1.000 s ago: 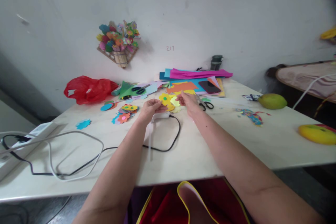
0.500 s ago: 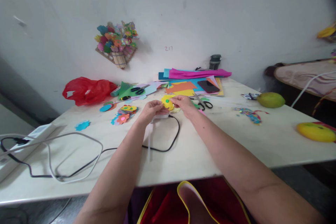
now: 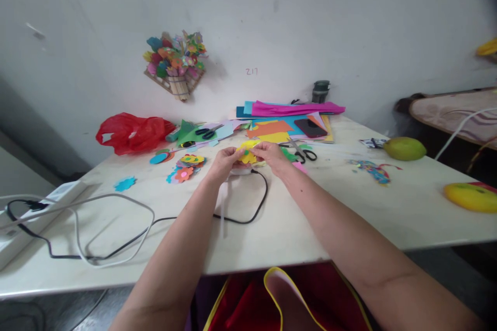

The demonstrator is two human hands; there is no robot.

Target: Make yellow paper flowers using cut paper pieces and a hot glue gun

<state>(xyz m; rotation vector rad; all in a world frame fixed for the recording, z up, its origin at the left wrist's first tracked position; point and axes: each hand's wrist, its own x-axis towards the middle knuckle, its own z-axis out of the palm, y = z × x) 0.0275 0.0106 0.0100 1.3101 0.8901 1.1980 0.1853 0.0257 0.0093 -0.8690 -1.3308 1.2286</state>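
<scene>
A yellow paper flower with a green centre is pinched between my two hands above the table. My left hand grips its left edge with thumb and fingers. On the right edge, my right hand is closed in the same way. Just below the hands lies a white glue gun, partly hidden, with a black cord running from it. Black-handled scissors rest right of my right hand. Left of my left hand is a pile of finished-looking coloured paper flowers.
Coloured paper sheets with a phone lie at the back, near a second pair of scissors. A red plastic bag sits back left. Cords loop from a power strip. Mangoes lie on the right.
The yellow flower has tilted, and my fingers have closed further over its face. Both hands stay in nearly the same place; the view has shifted slightly.
</scene>
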